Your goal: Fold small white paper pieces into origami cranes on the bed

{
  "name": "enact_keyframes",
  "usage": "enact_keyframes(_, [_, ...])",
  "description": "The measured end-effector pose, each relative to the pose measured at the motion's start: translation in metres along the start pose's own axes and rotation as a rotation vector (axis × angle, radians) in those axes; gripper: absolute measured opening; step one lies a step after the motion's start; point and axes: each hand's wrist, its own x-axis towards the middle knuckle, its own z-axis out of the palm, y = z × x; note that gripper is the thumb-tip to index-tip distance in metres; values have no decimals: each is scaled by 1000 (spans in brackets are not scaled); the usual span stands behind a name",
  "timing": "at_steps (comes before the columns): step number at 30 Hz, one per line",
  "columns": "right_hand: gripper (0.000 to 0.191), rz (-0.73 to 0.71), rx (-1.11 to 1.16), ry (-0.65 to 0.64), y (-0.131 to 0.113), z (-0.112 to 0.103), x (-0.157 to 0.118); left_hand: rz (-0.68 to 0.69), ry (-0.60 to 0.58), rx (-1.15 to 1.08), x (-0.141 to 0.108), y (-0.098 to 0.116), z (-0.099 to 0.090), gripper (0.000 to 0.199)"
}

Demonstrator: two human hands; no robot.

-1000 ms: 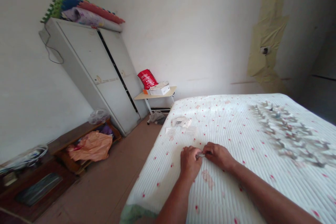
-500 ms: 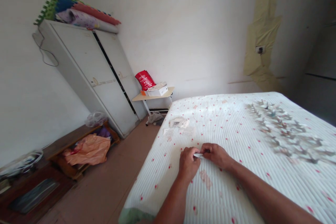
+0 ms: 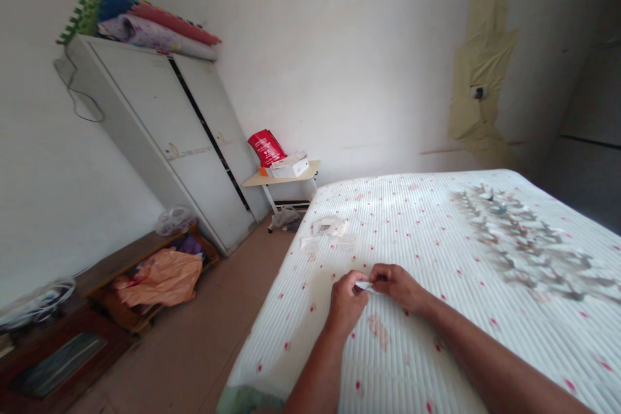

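Observation:
Over the bed, my left hand (image 3: 348, 301) and my right hand (image 3: 395, 283) are close together, with fingers closed on a small piece of folded white paper (image 3: 363, 285). The left thumb and fingers pinch one end of the paper; the right fingertips grip its other end. Much of the paper is hidden by my fingers. Beneath them spreads a white ribbed bedspread (image 3: 412, 233) with red spots. Rows of several small folded paper figures (image 3: 519, 226), somewhat blurred, stand on the bed to the right.
Paper sheets and a clear wrapper (image 3: 330, 226) lie beyond my hands at the bed's left side. Past the bed, a small table (image 3: 253, 179) bears a red bag (image 3: 266, 147) and a white box (image 3: 291, 169). A grey cabinet (image 3: 145, 103) and a low wooden bench (image 3: 109, 265) stand left.
The white paper between my fingers has tilted slightly and shows a little more of its surface. Both hands stay in nearly the same place, and the view has shifted very slightly.

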Motion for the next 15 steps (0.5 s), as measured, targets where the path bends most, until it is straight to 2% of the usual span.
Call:
enact_keyframes(8, [11, 8, 33, -3, -3, 0, 0, 21, 1, -77, -1, 3, -1, 25])
enact_keyframes(15, [11, 30, 101, -32, -6, -1, -2, 13, 12, -43, -2, 3, -2, 24])
